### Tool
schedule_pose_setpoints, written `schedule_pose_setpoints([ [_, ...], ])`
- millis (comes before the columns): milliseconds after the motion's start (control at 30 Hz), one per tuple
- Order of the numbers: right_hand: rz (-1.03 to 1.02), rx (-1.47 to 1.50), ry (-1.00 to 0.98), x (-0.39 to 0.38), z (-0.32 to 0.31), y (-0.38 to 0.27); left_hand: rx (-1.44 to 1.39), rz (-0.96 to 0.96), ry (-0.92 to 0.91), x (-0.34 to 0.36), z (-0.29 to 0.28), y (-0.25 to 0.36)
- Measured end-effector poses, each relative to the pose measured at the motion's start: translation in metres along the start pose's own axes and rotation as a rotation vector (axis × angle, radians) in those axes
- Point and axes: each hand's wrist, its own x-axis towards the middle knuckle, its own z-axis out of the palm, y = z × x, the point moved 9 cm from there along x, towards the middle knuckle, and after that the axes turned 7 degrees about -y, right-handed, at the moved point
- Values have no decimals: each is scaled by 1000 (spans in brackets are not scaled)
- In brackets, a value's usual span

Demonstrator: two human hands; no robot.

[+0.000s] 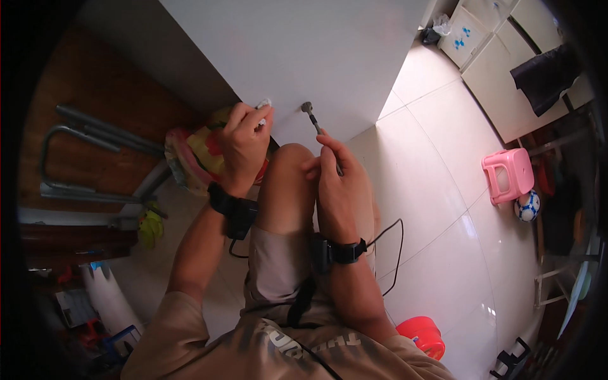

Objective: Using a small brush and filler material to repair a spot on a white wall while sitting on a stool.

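Observation:
A small crumpled white wad, like tissue or cloth, is pinched in the fingers of my left hand, at the lower left edge of a smooth grey-white panel. My right hand grips a slim-handled tool with a small dark grey head; its exact kind is unclear. The head is at the panel's lower part, and I cannot tell if it touches. Both wrists wear black straps with small boxes. My right hand is above my bent knees, its lower fingers partly hidden.
A colourful bag and a folded metal-legged wooden table are on the left. At right are a pink stool, a blue-white ball and pale cabinets. A red bucket stands on the tiled floor. A black cable hangs beside my right wrist.

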Motion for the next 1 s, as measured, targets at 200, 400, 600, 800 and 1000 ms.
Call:
schedule_pose_setpoints([
  [200,-41,94,-21,2,-2,0,-2,-77,-19,-24,6,-13],
  [400,-86,130,-31,1,-1,-8,-99,-155,60,-81,-23,-6],
  [600,-541,-56,-101,-8,26,-6,-150,-573,118,-158,-54,-20],
  [800,-496,-249,-57,2,17,-8,-310,-652,108,-158,-57,-9],
  [1000,-584,-306,-3,-5,21,-17,-394,-668,168,-133,-60,-2],
])
